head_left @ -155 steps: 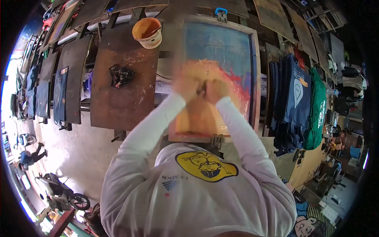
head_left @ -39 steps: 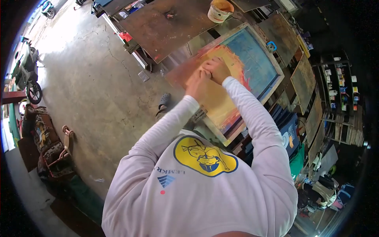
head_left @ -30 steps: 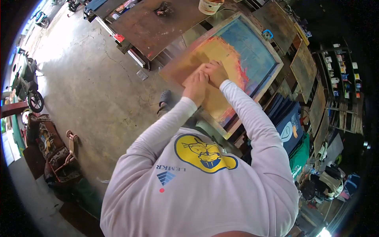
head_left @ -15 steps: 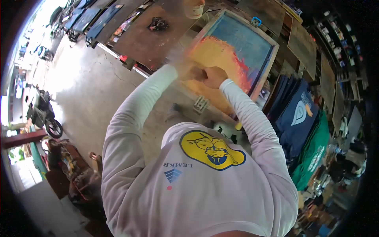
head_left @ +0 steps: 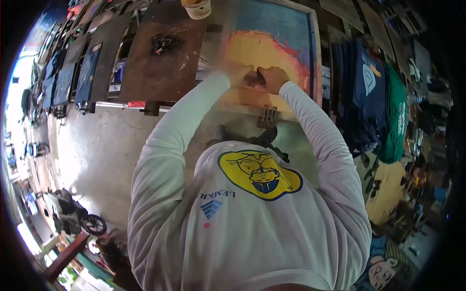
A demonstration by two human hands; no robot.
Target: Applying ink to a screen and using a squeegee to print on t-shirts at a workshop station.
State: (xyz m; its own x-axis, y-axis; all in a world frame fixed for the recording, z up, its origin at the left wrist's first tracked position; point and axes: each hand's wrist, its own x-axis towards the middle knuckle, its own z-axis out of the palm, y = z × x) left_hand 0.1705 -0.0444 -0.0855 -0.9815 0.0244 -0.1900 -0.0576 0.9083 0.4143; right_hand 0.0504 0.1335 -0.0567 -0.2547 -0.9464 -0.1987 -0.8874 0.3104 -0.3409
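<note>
A screen-printing frame (head_left: 316,53) with a pale wooden border lies in front of me. Its blue-grey mesh (head_left: 272,19) carries a broad patch of yellow-orange ink (head_left: 250,48) with a red-pink edge. Over the near part of the patch, both my hands close on a dark squeegee (head_left: 254,78), seen only between them. My left hand (head_left: 238,75) is on its left side, somewhat blurred. My right hand (head_left: 274,78) wraps its right side, thumb toward the left hand. The squeegee's blade is hidden. A metal clamp (head_left: 267,117) sits at the frame's near edge.
Left of the frame, a brown board (head_left: 170,68) bears a crumpled black rag (head_left: 165,43); a white tub (head_left: 198,8) stands at its far edge. Navy shirts (head_left: 361,82) and a green shirt (head_left: 395,116) hang at right. A motorcycle (head_left: 73,213) stands at lower left.
My view has turned, so the frame now sits straighter and higher in the picture. My hands show slightly farther apart, both still on the squeegee.
</note>
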